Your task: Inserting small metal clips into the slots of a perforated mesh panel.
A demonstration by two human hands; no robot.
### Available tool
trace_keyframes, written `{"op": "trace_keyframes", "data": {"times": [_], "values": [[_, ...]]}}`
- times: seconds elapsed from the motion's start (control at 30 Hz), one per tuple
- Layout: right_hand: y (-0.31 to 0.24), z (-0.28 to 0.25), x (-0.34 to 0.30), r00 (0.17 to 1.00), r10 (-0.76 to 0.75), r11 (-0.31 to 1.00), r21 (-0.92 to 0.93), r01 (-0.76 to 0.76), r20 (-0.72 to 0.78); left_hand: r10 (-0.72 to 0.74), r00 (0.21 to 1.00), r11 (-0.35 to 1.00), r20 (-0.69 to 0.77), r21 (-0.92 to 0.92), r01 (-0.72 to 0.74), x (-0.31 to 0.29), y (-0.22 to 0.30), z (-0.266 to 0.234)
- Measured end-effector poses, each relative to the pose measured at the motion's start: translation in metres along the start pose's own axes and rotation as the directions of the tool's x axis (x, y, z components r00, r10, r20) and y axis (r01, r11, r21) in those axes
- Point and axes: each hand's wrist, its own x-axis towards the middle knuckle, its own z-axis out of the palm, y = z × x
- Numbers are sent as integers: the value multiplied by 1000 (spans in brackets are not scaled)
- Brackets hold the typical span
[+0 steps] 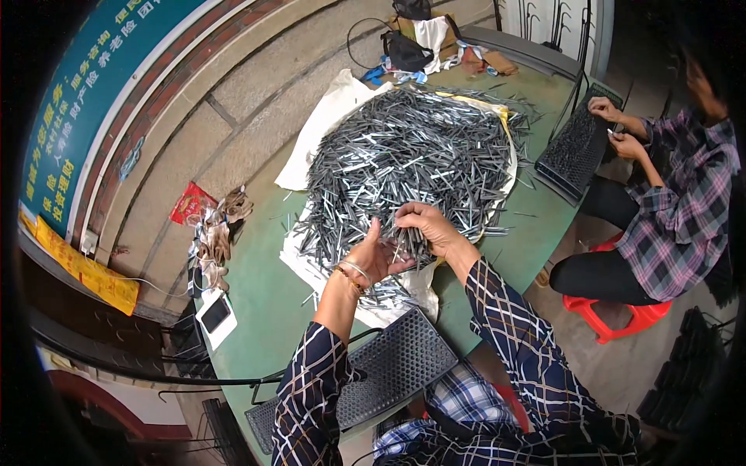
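A phone (214, 314) lies at the left of the table (256, 260). Further right, on the near side, rests a black tray (404, 353) full of round holes in close rows. Above it the left hand (371, 260) is palm up with loosely spread fingers; whether they bear any weight is hard to tell. The rods (404, 159), thin, straight, dark grey to black with silvery glints, lie in a tangled heap on a pale sheet (315, 159) mid-table. The right hand (427, 229) grips a bunch of them, pointing mostly downward, beside the left palm.
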Motion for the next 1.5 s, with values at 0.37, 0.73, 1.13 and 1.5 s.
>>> {"op": "trace_keyframes", "data": {"times": [0.37,0.73,1.13,1.5], "values": [[8,20,10,986,-44,930,-354,100,163,76,991,954,111,281,-104,6,-17,-8],[29,24,20,987,39,959,-283,7,157,45,993,934,-113,358,-2,12,-31,-8],[30,29,24,969,-109,905,-381,188,221,324,883,868,-340,479,-134,12,-41,-1],[33,12,5,960,-219,971,-138,196,-176,623,682,762,-382,102,-639,3,-23,24]]}}
